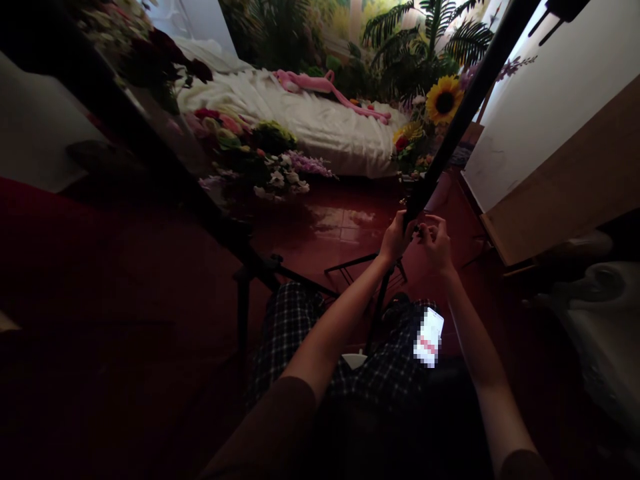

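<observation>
A black stand pole [457, 130] slants up to the right in front of me. My left hand [395, 240] is wrapped round its lower part. On the pole's right side, my right hand [438, 245] has its thumb and fingers curled in at a small dark knob [418, 230]; the exact contact is too dark to make out. Thin legs of a stand [350, 264] spread near the floor beyond my knees. A lit phone [429, 339], its screen blurred, lies on my right thigh in checked trousers [295, 327].
Another thick black pole [165, 177] crosses on the left. Ahead is a bed-like surface with a white cloth [330, 140] and a pink plush toy [320, 83]. Artificial flowers [280, 170] and a sunflower [444, 100] border it. A panel [555, 133] and a pale carved object [600, 320] stand right.
</observation>
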A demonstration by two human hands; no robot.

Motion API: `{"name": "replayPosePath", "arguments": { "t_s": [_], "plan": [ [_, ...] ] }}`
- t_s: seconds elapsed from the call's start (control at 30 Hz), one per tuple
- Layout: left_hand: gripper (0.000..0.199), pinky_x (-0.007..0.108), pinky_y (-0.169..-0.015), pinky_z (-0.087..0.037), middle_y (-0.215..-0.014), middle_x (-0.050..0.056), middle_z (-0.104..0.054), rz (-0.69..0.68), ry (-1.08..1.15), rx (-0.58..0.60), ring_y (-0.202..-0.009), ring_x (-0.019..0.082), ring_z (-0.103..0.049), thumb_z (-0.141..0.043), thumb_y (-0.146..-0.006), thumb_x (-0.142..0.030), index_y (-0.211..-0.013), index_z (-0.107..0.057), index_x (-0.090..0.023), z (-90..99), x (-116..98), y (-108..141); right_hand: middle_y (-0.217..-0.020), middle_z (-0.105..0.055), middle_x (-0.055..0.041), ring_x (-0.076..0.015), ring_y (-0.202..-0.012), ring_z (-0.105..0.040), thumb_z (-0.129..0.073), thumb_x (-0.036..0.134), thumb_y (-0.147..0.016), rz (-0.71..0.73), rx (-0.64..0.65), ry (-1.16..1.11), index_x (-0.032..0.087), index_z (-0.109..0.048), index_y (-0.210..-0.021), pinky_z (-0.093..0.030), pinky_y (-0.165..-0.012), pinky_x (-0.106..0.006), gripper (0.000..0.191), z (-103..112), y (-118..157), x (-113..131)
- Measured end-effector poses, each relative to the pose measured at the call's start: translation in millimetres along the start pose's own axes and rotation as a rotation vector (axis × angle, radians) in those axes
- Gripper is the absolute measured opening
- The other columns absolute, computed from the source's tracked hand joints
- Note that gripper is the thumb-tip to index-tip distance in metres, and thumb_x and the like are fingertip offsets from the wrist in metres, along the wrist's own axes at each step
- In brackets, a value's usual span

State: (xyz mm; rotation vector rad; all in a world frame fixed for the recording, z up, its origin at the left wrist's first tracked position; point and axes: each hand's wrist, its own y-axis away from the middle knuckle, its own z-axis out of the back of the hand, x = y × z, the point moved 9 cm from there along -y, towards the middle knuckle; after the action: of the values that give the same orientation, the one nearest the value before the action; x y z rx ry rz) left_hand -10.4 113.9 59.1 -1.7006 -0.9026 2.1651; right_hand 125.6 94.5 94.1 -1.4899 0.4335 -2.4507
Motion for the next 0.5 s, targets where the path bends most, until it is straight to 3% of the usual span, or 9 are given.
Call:
{"name": "replayPosePath", "arguments": {
  "t_s": [0.13, 0.23, 0.3, 0.4, 0.5],
  "plan": [
    [0.028, 0.025, -0.061, -0.046, -0.086, 0.005, -0.067, -0.014, -0.004, -0.006, -0.072, 0.015, -0.065, -0.045, -0.097, -0.041, -0.115, -0.049, -0.021, 1.1, -2.0, -0.1, -0.065, -0.059, 0.0048, -0.0105, -0.048, -0.055, -0.057, 0.061, -0.083, -0.265, -0.003, -0.303, 0.023, -0.050, -0.110, -0.046, -0.047, -0.022, 0.047, -16.2, -8.0, -26.3],
    [0.029, 0.025, -0.060, -0.045, -0.084, 0.005, -0.067, -0.007, -0.007, 0.008, -0.070, 0.015, -0.064, -0.043, -0.097, -0.042, -0.115, -0.049, -0.020, 0.6, -2.3, -0.1, -0.058, -0.053, 0.0068, -0.0085, -0.043, -0.049, -0.059, 0.059, -0.082, -0.409, 0.042, -0.441, 0.021, -0.052, -0.104, -0.043, -0.043, -0.021, 0.044, -28.6, -9.0, -39.1],
    [0.030, 0.026, -0.060, -0.045, -0.083, 0.005, -0.066, -0.004, -0.009, 0.011, -0.069, 0.015, -0.064, -0.044, -0.097, -0.043, -0.115, -0.050, -0.020, 1.1, -2.6, -0.1, -0.060, -0.054, 0.0060, -0.0089, -0.045, -0.051, -0.058, 0.060, -0.082, -0.391, 0.023, -0.442, 0.022, -0.051, -0.102, -0.044, -0.045, -0.021, 0.043, -27.7, -7.2, -37.9],
    [0.030, 0.026, -0.061, -0.045, -0.084, 0.005, -0.066, 0.005, 0.001, 0.009, -0.071, 0.016, -0.064, -0.045, -0.096, -0.044, -0.115, -0.050, -0.021, 2.0, -2.4, -0.1, -0.063, -0.058, 0.0044, -0.0095, -0.048, -0.055, -0.054, 0.062, -0.085, -0.254, -0.061, -0.334, 0.024, -0.050, -0.099, -0.046, -0.048, -0.022, 0.041, -17.8, 2.2, -26.2],
    [0.033, 0.027, -0.062, -0.046, -0.087, 0.006, -0.067, 0.021, 0.002, 0.014, -0.072, 0.016, -0.065, -0.044, -0.096, -0.047, -0.115, -0.051, -0.021, 1.6, -1.1, 0.1, -0.063, -0.059, 0.0049, -0.0100, -0.050, -0.056, -0.047, 0.064, -0.089, -0.131, -0.057, -0.200, 0.027, -0.050, -0.108, -0.046, -0.051, -0.021, 0.042, -15.7, 17.2, -16.8]
  ]
}}
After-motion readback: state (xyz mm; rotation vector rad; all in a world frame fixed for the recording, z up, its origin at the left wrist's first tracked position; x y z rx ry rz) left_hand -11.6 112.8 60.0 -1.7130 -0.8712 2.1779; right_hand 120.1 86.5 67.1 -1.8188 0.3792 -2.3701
